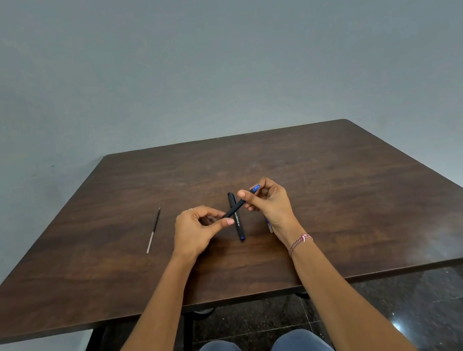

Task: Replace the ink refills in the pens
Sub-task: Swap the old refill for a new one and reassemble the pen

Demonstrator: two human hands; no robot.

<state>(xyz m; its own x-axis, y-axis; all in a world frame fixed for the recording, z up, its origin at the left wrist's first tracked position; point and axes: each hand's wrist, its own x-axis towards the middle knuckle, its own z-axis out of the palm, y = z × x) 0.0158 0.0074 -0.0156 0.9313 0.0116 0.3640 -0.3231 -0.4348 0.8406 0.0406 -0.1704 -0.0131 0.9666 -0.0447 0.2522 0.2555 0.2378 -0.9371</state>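
Observation:
Both hands hold one black pen (235, 209) slanted above the brown table (348, 203). My left hand (196, 231) pinches its lower end, and my right hand (270, 204) grips the upper end, where a blue tip (256, 188) sticks out past the fingers. A second black pen (238, 228) with a blue end lies flat on the table under the held one, pointing away from me. A thin ink refill (153, 230) lies on the table to the left of my left hand. Something slim and pale (269, 225) lies half hidden under my right wrist.
The table's near edge (242, 298) runs above my knees. A grey wall stands behind the far edge. Dark tiled floor (425, 311) shows at the right, below the table.

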